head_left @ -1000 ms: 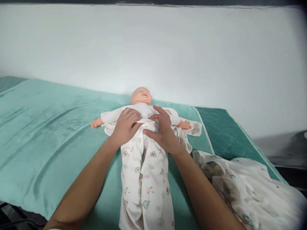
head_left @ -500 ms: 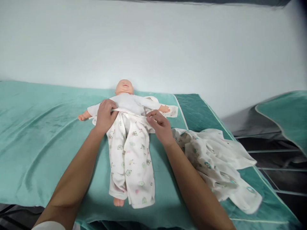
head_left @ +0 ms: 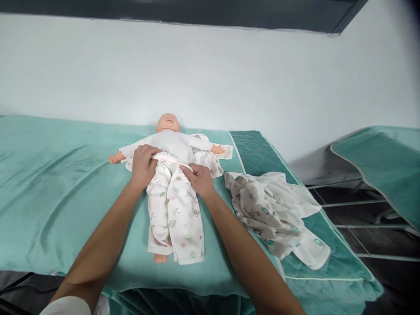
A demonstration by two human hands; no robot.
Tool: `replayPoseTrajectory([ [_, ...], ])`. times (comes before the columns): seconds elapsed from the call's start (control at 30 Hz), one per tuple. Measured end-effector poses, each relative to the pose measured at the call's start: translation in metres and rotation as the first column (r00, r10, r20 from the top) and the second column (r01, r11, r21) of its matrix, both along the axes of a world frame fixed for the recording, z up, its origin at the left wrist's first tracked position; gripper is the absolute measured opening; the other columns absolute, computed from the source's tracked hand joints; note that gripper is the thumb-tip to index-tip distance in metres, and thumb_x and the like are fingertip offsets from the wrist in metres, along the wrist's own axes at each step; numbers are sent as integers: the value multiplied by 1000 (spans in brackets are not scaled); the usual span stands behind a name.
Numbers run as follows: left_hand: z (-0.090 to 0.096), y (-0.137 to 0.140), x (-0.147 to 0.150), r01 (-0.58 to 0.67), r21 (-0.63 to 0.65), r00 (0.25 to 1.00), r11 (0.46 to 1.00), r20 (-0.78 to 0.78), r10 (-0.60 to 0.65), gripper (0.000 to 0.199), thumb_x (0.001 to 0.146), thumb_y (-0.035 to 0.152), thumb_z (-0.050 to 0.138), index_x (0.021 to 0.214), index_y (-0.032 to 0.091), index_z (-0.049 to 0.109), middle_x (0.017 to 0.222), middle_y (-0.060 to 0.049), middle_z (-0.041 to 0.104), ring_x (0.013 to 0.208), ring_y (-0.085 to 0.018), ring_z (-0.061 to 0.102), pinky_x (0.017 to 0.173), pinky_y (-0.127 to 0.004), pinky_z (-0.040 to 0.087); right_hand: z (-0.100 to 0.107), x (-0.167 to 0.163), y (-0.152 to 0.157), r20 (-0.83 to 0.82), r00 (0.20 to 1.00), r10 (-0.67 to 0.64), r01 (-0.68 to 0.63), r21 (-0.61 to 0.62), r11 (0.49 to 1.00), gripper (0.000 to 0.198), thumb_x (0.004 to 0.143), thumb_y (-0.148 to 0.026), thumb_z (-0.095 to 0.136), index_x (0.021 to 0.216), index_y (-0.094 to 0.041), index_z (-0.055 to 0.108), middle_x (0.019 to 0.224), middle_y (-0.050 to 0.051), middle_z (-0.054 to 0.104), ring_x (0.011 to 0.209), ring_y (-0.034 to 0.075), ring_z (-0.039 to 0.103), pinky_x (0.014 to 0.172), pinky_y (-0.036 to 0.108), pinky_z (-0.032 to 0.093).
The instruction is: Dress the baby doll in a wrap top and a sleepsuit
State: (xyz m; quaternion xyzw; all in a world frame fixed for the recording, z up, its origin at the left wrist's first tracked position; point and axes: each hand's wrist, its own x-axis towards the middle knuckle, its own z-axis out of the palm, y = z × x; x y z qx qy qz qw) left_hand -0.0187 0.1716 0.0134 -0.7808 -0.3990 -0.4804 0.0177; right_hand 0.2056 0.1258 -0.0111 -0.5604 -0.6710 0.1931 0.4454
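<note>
A baby doll [head_left: 168, 123] lies on its back, head toward the wall, its cloth body white and its arms spread. White printed baby pants [head_left: 177, 214] cover its legs, with one foot showing below the left cuff. My left hand [head_left: 143, 165] grips the waistband at the doll's left-hand side in view, fingers curled over the edge. On the other side, my right hand [head_left: 199, 178] pinches the waistband between thumb and fingers. A white printed garment [head_left: 210, 162] lies partly under the doll's back and arm.
Crumpled white printed baby clothes [head_left: 272, 210] lie right of my right forearm. A green cloth [head_left: 65, 197] covers the bed, whose edge drops off at the front and right. The white wall [head_left: 197, 70] stands behind. Another green-covered surface [head_left: 383, 162] is at far right.
My right hand has moved left and slightly down along the waistband, toward the middle. My left hand keeps its hold. The view has tilted up and shifted slightly.
</note>
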Motion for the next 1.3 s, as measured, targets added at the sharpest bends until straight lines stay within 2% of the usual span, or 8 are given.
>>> replayPoseTrajectory([
  [0.17, -21, -84, -14, -83, -111, 996, 990, -49, 78, 14, 95, 21, 51, 104, 23, 62, 94, -5, 67, 88, -23, 59, 87, -42, 40, -3, 2, 1, -7, 999, -48, 48, 65, 997, 49, 86, -59, 61, 60, -21, 45, 59, -4, 44, 62, 14, 41, 62, 28, 30],
  [0.3, -31, -112, -18, -51, -358, 990, 932, 107, 95, 21, 96, 33, 55, 115, 25, 60, 110, -6, 63, 106, -23, 58, 96, -41, 44, -2, 1, 2, -51, 998, -28, 32, 68, 997, 39, 85, -54, 63, 65, -22, 52, 65, -3, 52, 66, 15, 46, 65, 28, 34],
  [0.43, -30, -106, -17, 55, -476, 973, 878, 223, 60, 35, 89, 42, 65, 119, 26, 57, 120, -7, 57, 116, -23, 53, 101, -39, 44, 0, 0, -10, -97, 995, -6, 11, 47, 999, 38, 84, -53, 61, 66, -22, 52, 64, -4, 49, 65, 14, 45, 64, 28, 35],
  [0.6, -29, -102, -16, 72, -504, 957, 861, 279, 83, 29, 87, 42, 66, 109, 25, 58, 114, -5, 59, 113, -22, 55, 102, -39, 43, -1, -2, -60, -37, 999, 30, -31, -7, 1000, 48, 88, -54, 58, 58, -22, 39, 56, -5, 38, 60, 13, 38, 60, 29, 30],
  [0.77, -27, -102, -17, 119, -515, 943, 849, 325, 65, 37, 83, 38, 70, 116, 25, 58, 118, -7, 55, 115, -22, 54, 103, -40, 44, 0, -5, -98, -89, 977, 194, -203, -115, 972, 34, 87, -55, 61, 82, -22, 55, 78, -2, 56, 74, 16, 50, 68, 28, 38],
  [0.97, -30, -86, -10, 166, -487, 929, 857, 369, 30, 34, 86, 38, 65, 115, 24, 55, 123, -7, 53, 117, -21, 54, 100, -35, 47, 3, -11, -81, -134, 973, 190, -215, -212, 953, 42, 83, -58, 64, 100, -22, 53, 92, -1, 60, 87, 19, 55, 77, 31, 41],
  [1.17, -28, -52, 2, 160, -476, 909, 865, 413, 60, 33, 87, 39, 64, 113, 22, 54, 116, -6, 55, 106, -18, 55, 93, -32, 47, -1, -18, -52, -190, 977, 100, -135, -182, 974, 43, 82, -60, 63, 97, -22, 53, 93, -1, 61, 89, 20, 55, 80, 31, 41],
  [1.3, -24, -53, 3, 102, -451, 921, 887, 380, 87, 23, 86, 37, 65, 103, 23, 57, 112, -6, 54, 104, -19, 54, 93, -33, 46, -5, -19, -47, -183, 981, 67, -98, -167, 981, 38, 82, -58, 62, 91, -22, 54, 86, -2, 59, 83, 19, 53, 75, 30, 40],
])
